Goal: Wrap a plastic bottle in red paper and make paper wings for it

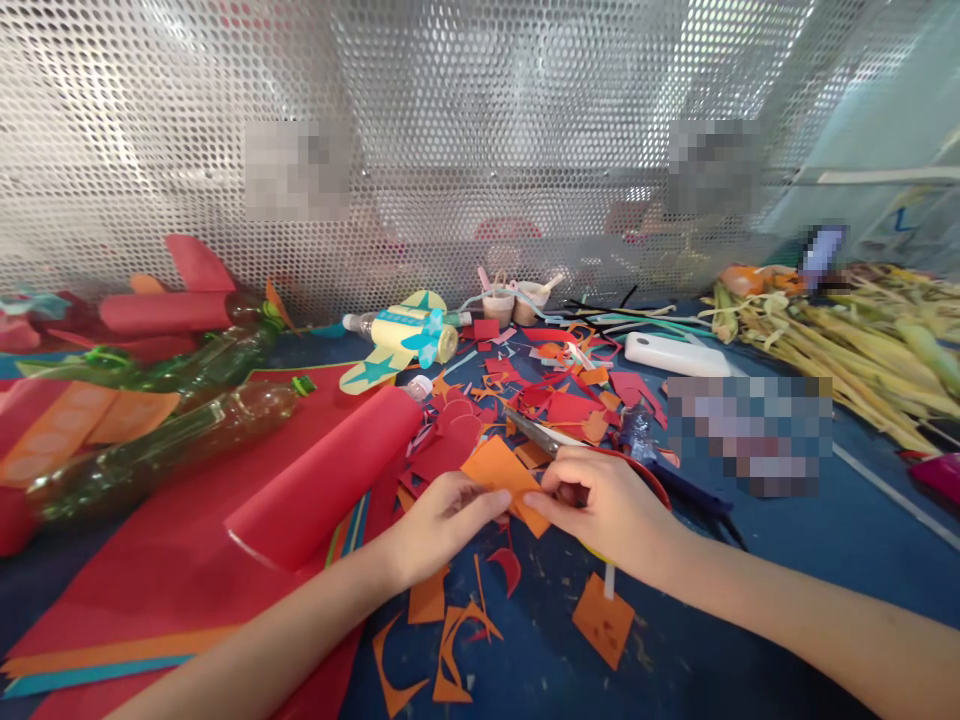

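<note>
Between my two hands is a piece of orange paper (501,468). My left hand (439,525) pinches its left edge, thumb on top. My right hand (611,510) pinches the lower right edge with thumb and fingers. Just behind my right hand lies a pair of scissors (534,430), its red handle partly hidden by that hand. Orange offcuts (454,655) with curved cuts lie below my hands, near an orange paper square (604,622). Left of my hands, a bottle wrapped in red paper (330,470) lies on its side.
Red and orange scraps (574,405) cover the middle of the blue table (547,660). Clear bottles (180,440) and red sheets (150,570) lie left. A decorated bottle (409,335), two cups (498,305), a white glue gun (675,355) and corn husks (847,345) stand or lie farther back.
</note>
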Available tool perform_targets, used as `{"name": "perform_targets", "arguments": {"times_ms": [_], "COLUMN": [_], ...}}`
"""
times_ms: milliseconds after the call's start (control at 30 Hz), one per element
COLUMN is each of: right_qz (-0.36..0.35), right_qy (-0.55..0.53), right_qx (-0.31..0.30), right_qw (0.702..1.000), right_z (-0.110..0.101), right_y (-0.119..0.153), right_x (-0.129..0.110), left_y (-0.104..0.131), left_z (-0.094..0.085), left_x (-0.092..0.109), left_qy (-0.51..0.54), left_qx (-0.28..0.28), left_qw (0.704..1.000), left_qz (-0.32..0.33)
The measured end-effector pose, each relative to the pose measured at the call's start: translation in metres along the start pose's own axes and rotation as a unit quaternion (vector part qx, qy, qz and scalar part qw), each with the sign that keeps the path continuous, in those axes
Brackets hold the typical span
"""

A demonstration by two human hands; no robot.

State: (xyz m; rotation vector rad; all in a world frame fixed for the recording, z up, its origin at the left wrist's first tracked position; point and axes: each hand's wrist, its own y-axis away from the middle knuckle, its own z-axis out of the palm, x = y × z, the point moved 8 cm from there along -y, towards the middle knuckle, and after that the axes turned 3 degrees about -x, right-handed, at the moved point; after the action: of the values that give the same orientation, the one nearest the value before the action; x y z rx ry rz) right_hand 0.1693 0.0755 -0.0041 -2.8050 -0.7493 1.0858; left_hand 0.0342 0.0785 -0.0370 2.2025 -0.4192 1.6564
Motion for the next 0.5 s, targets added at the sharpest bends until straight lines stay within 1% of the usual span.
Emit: {"name": "perform_targets", "arguments": {"times_ms": [133,267,500], "right_qz": [-0.007,-0.008,-0.009], "right_qy": [0.018,0.018,0.009], "right_qx": [-0.014,-0.018,-0.012], "right_qw": [1.0,1.0,1.0], "right_z": [0.002,0.004,0.003], "right_y": [0.0,0.001,0.001], "right_x": [-0.003,-0.003,-0.003], "left_y": [-0.001,-0.004,-0.003], "left_z": [0.002,0.003,0.003], "left_x": [-0.006,-0.005,0.004], "left_qy": [-0.039,-0.05,-0.015], "left_qx": [-0.001,0.002,0.01], "left_qw": [0.999,0.999,1.0], "left_qz": [-0.007,-0.003,-0.004]}}
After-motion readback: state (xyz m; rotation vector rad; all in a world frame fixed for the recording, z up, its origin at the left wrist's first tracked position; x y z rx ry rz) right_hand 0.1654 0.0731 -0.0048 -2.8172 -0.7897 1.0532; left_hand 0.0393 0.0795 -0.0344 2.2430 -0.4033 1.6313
